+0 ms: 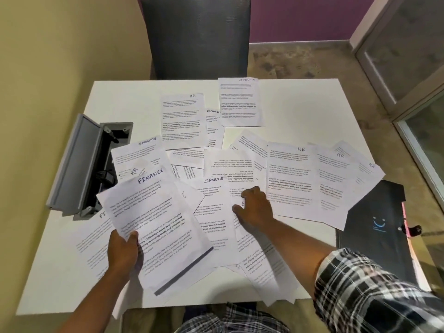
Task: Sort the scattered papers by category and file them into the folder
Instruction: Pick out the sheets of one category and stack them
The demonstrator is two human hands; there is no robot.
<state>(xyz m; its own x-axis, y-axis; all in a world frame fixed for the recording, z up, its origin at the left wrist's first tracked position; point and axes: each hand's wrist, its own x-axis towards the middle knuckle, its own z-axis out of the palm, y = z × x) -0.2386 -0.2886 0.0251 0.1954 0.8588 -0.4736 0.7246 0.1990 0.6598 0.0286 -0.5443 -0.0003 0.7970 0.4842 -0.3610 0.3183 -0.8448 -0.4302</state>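
Papers (240,150) scattered across desk (300,106); folder (377,227) at right edge, nearer right hand (255,206). Right hand flat, perhaps pressing a sheet. Left hand (123,251) gripping FINANCE sheet (156,222), long axis tilted away rightward.

papers (240,152) across table (300,104), folder (377,224) right, chair (197,37) behind

**Paper on a matt white top**

The papers (288,179) are thin white printed sheets. The table (300,104) looks smooth and matt. The folder (374,224) is dark, faintly glossy plastic; the cable box (72,164) grey plastic; the sleeve (374,292) checked woven cloth.
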